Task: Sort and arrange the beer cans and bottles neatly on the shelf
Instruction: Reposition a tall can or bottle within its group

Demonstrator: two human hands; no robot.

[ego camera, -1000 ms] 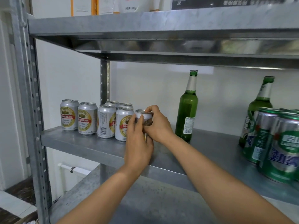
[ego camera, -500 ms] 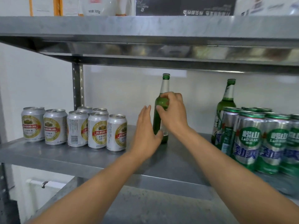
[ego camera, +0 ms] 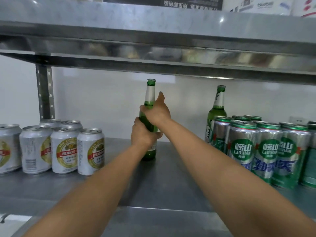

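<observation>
A green glass beer bottle (ego camera: pixel 150 100) stands upright in the middle of the steel shelf (ego camera: pixel 171 177). My left hand (ego camera: pixel 142 134) grips its lower body and my right hand (ego camera: pixel 158 112) grips its shoulder, just below the neck label. Several silver and gold beer cans (ego camera: pixel 64 151) stand in two rows at the left. Several green and silver beer cans (ego camera: pixel 266 151) are grouped at the right, with a second green bottle (ego camera: pixel 218 106) upright behind them.
The upper shelf (ego camera: pixel 153 40) hangs low over the bottle tops. A perforated steel upright (ego camera: pixel 44 93) stands behind the silver cans. The white wall closes the back. A lower shelf (ego camera: pixel 153 223) lies under my arms.
Both hands left the silver can, now standing at the right end of its row, and moved right to the green bottle. My left hand has now closed around the bottle too.
</observation>
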